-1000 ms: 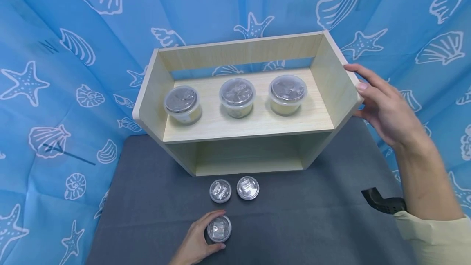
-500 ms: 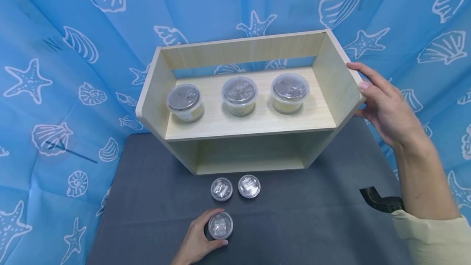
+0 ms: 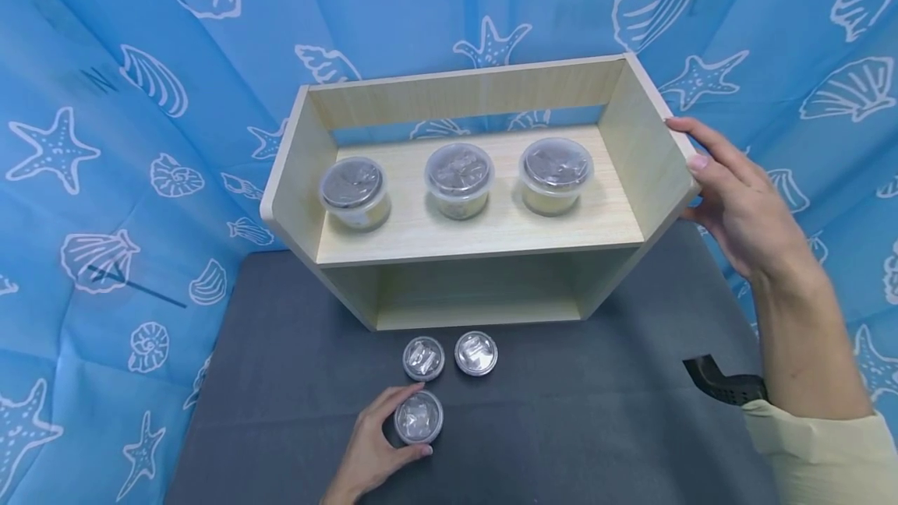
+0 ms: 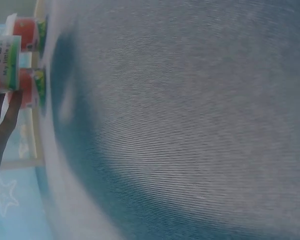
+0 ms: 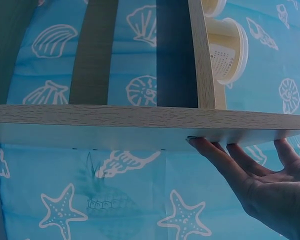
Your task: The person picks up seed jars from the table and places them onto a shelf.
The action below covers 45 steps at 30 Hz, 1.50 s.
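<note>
My left hand (image 3: 372, 443) pinches a small lidded cup (image 3: 418, 417) between thumb and fingers. In the left wrist view this cup (image 4: 5, 62) has a printed label and is raised above the grey cloth. Two similar cups stand behind it, the left one (image 3: 424, 358) and the right one (image 3: 476, 353), near the front of a pale wooden shelf (image 3: 477, 232). My right hand (image 3: 751, 209) holds the shelf's right side panel (image 3: 652, 154), with thumb and index finger at its edge. In the right wrist view, the other fingers (image 5: 215, 152) press its outer face; the thumb is hidden there.
Three larger clear-lidded tubs, left (image 3: 354, 193), middle (image 3: 459, 180) and right (image 3: 556, 176), stand in a row on the upper board. Beneath it is an open lower compartment (image 3: 477, 291). A blue shell-print curtain (image 3: 421, 6) hangs behind. Grey cloth (image 3: 561, 427) covers the table.
My left hand has moved slightly away from me with the cup, closer to the two cups behind. My right hand stays on the shelf's side panel. The tubs have not moved.
</note>
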Tool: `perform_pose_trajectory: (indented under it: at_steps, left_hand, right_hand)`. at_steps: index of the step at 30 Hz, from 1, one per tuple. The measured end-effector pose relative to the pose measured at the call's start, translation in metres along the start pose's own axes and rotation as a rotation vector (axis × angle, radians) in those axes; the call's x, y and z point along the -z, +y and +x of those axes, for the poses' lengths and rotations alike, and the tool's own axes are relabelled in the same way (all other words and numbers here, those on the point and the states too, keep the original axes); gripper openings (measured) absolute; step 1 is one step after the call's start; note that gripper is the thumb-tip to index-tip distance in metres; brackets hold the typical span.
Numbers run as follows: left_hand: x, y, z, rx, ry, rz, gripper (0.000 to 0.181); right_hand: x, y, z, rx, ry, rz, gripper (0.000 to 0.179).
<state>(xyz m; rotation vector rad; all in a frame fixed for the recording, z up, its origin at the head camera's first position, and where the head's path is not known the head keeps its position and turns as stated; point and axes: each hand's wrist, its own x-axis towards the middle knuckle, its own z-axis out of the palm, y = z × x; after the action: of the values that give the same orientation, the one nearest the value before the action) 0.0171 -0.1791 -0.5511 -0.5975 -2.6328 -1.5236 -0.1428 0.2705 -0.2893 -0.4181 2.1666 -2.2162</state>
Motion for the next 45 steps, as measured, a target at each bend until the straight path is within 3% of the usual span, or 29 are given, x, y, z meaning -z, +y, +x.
perform_pose_trajectory:
  at_steps: [7, 9, 13, 20, 34, 45]
  left_hand:
    - [0.006, 0.008, 0.005, 0.103, 0.034, -0.061, 0.086]
    - [0.008, 0.01, 0.008, 0.108, 0.058, -0.064, 0.086]
    - [0.014, 0.02, 0.017, 0.078, 0.097, -0.076, 0.083]
    - [0.028, 0.044, 0.034, 0.041, 0.102, -0.107, 0.075]
    - [0.033, 0.043, 0.052, 0.032, 0.222, -0.241, 0.075]
    - [0.033, 0.044, 0.068, 0.048, 0.307, -0.176, 0.068]
  right_hand:
    - [-0.001, 0.002, -0.001, 0.005, 0.001, 0.003, 0.048]
    - [-0.002, 0.002, -0.001, 0.012, 0.0, 0.001, 0.048]
    - [-0.003, 0.001, -0.001, 0.015, -0.006, 0.003, 0.048]
    - [-0.004, 0.0, -0.001, 0.02, 0.011, -0.006, 0.048]
    - [-0.006, 0.001, 0.002, 0.023, 0.03, 0.0, 0.047]
    - [-0.004, 0.003, 0.0, 0.017, 0.06, -0.007, 0.047]
